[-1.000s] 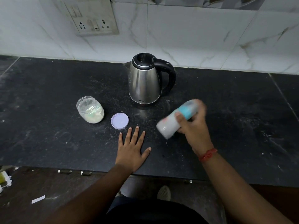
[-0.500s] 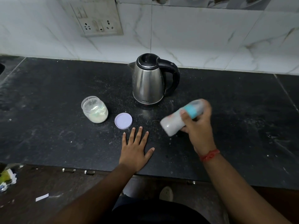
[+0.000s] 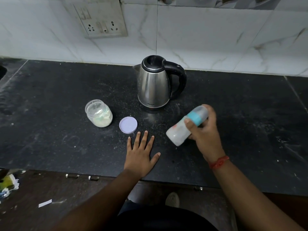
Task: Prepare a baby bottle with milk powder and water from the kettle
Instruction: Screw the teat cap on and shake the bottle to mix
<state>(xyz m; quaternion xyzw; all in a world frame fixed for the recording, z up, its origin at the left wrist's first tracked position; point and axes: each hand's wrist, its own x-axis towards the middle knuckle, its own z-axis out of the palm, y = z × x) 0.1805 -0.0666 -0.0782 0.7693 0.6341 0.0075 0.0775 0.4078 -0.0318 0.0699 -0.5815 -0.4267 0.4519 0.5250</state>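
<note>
At about nine o'clock on the black counter (image 3: 50, 130) sits the open powder jar (image 3: 99, 113), with its purple lid (image 3: 128, 125) lying beside it. The left hand (image 3: 140, 155) lies flat near the middle, fingers spread, holding nothing. The kettle (image 3: 154, 84) stands at twelve o'clock. At three o'clock the right hand (image 3: 202, 130) wraps its fingers around the baby bottle (image 3: 185, 125), tipped sideways, cap on, white milk inside. Powder and water look added; mixing seems nearly done, and the jar lid is still off
</note>
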